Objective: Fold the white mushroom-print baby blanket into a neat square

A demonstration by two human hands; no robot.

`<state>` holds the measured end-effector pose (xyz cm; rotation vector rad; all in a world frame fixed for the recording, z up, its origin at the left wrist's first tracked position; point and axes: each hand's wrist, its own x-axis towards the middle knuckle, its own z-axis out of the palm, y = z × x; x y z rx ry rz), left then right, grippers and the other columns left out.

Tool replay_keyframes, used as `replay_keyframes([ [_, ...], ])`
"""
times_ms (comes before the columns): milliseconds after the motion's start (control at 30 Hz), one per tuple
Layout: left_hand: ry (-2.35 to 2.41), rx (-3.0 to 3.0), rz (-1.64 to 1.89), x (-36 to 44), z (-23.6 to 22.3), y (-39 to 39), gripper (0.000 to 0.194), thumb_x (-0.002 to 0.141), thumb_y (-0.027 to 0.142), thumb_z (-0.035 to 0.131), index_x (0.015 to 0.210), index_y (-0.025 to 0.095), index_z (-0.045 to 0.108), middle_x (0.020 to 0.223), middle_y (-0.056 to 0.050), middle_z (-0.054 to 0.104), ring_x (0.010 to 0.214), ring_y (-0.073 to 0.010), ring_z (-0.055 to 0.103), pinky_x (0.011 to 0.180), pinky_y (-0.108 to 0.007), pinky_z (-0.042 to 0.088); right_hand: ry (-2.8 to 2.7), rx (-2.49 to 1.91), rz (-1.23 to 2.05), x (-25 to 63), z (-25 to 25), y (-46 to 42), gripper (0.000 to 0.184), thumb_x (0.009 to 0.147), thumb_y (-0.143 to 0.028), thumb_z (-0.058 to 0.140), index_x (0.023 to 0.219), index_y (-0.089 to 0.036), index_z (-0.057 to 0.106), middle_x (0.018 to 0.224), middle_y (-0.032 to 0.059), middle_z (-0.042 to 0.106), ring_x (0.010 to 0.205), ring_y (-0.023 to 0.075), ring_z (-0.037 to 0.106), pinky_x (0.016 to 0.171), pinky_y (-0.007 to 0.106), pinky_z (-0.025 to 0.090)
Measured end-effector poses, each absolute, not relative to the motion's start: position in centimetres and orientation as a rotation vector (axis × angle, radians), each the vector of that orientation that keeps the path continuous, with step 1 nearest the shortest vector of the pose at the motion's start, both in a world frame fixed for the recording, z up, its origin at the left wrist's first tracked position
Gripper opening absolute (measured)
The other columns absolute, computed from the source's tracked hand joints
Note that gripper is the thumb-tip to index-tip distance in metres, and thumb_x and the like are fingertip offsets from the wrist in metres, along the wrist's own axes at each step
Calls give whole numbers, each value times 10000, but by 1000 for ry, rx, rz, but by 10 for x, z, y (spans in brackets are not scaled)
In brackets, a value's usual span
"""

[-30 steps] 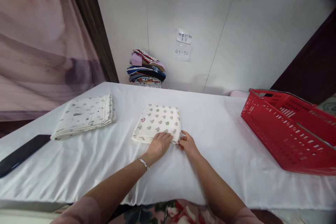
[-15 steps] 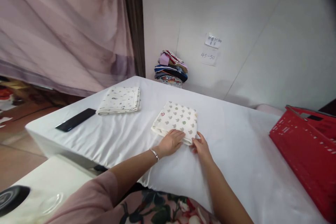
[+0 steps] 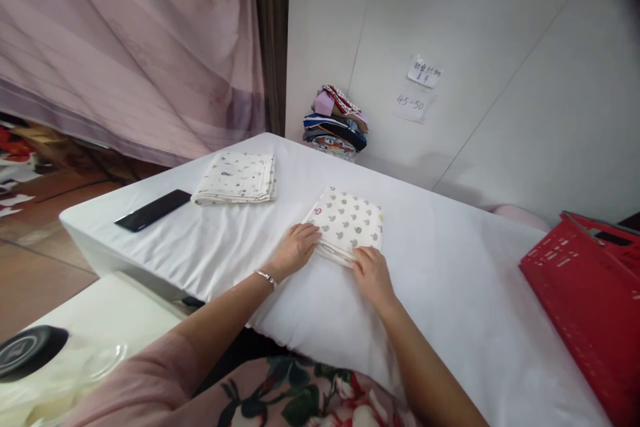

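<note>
A folded white cloth point(image 3: 347, 217) with grey, mushroom-like prints and a few coloured ones lies flat on the white-covered table point(image 3: 445, 280). At its near left corner, my left hand point(image 3: 295, 250) has its fingers on top and closed over the edge. My right hand point(image 3: 373, 275) pinches the near right corner, fingers above and the thumb partly hidden. Farther left rests a second folded white cloth point(image 3: 237, 177) with small dark prints; neither hand touches it.
A black phone point(image 3: 153, 209) lies near the table's left edge. On the right stands a red basket point(image 3: 575, 307). Folded clothes point(image 3: 335, 123) are piled by the wall behind the table. A white surface at lower left holds a black round object point(image 3: 31, 352).
My left hand has slid left from the cloth's near middle to its near left corner. My right hand has moved from beside the right corner onto it. The camera view has shifted slightly.
</note>
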<state>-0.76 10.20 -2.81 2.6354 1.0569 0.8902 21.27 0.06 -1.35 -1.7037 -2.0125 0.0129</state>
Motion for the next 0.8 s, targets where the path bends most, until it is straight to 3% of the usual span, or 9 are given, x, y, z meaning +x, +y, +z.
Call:
replay_keyframes([
  [167,980,2652,794,5,-20,105,254,875,238,422,1026,224,625,1093,-73,622,1062,-212,506,958,-405,341,-2108,-1829,-52,214,-15,11,195,855,-178,469,947,-237,631,944,53,610,908,213,496,762,319,354],
  [433,967,2713,803,1,-19,107,258,899,233,382,990,211,623,1029,-60,635,981,-195,526,899,-370,354,-2050,-1707,-125,219,-29,7,235,883,-165,419,999,-207,620,943,60,601,890,196,493,770,307,360],
  [800,879,2837,898,18,-26,94,200,862,262,482,1016,203,595,999,-58,602,947,-205,501,864,-374,368,-2033,-1690,-85,219,-25,10,190,875,-252,467,987,-205,614,925,51,606,880,184,512,768,295,371],
])
